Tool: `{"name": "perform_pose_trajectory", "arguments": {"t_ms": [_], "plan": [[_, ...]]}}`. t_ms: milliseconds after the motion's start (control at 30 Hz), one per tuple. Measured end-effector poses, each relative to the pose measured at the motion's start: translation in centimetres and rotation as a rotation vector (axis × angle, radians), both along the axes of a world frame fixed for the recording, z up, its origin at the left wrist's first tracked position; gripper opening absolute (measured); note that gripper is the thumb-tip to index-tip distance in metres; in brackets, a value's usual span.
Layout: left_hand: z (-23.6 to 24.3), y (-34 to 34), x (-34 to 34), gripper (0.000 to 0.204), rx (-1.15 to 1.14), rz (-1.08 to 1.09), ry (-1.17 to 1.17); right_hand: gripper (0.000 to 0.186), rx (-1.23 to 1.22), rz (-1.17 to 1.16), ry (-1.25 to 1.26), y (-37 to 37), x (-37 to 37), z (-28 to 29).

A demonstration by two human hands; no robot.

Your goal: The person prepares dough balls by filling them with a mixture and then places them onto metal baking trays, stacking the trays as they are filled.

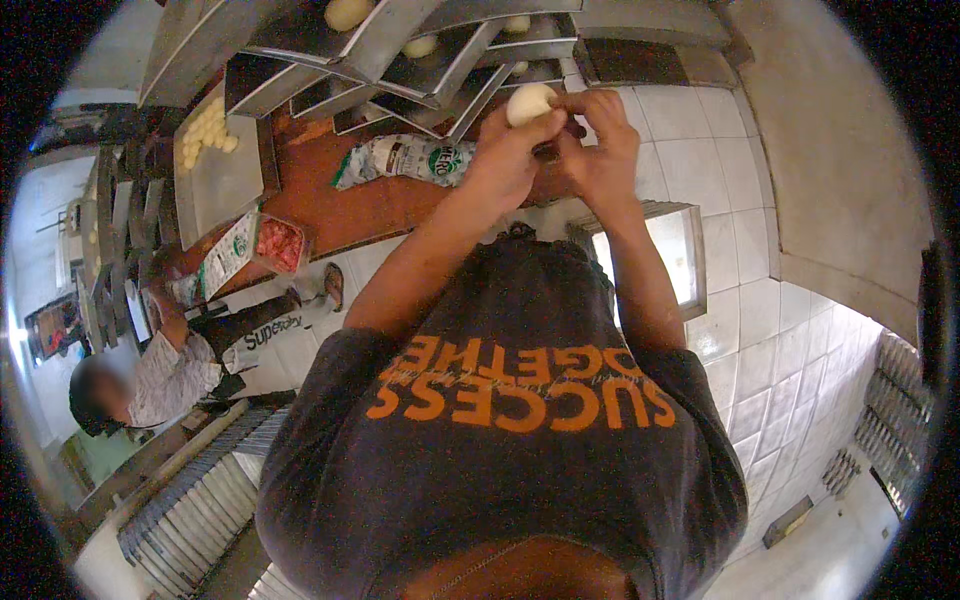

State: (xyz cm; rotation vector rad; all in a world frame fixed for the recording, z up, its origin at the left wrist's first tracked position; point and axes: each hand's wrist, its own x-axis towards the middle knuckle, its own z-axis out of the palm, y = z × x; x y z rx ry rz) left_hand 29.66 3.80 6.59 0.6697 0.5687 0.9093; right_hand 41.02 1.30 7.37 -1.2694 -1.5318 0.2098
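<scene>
A pale, round dough ball (530, 103) is up between my hands, above the edge of the brown worktop. My left hand (502, 165) holds it from below and the left, its thumb along the lower side. The fingers of my right hand (603, 140) are bent and pressed together at the ball's right side, in a pinch at its surface. Whether a bit of filling is between them, I cannot make out. Beside my left wrist lies a white and green printed plastic bag (400, 160).
Stacked metal trays (385, 70) with a few dough balls stand at the far side. A flat tray (215, 185) of small dough pieces lies left on the worktop (330, 205), near an opened pack of red filling (280, 245). A co-worker (165, 370) is at far left; a tiled wall (715, 200) at right.
</scene>
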Motion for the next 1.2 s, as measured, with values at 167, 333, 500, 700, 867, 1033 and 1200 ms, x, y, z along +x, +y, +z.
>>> {"name": "perform_pose_trajectory", "arguments": {"t_ms": [167,333,500,700,867,1033,1200], "plan": [[0.3,0.6,-0.9,0.023,-0.118,0.011,-0.109,0.030,0.153,-0.018,-0.149,0.6,-0.2,-0.7],[0.0,-0.3,-0.9,0.022,-0.044,0.162,0.007,0.025,0.034,0.078,-0.075,0.9,-1.6,0.0],[-0.1,-0.4,-3.4,0.022,-0.149,0.059,-0.149,0.026,0.156,0.084,-0.153,1.2,-2.0,-1.2],[0.5,-1.1,-3.8,0.022,-0.007,0.198,0.078,0.026,-0.056,0.153,0.003,1.2,-3.3,0.2],[0.5,-1.3,-4.6,0.024,-0.123,0.121,-0.011,0.029,0.020,0.139,-0.078,0.6,-2.6,-0.7],[0.4,-2.2,-2.7,0.028,-0.141,0.179,-0.134,0.023,0.280,0.047,-0.198,0.5,-2.8,-0.1],[0.6,-3.1,-3.2,0.031,-0.123,0.147,-0.055,0.019,0.072,0.086,0.051,-1.8,-2.4,0.6]]}}
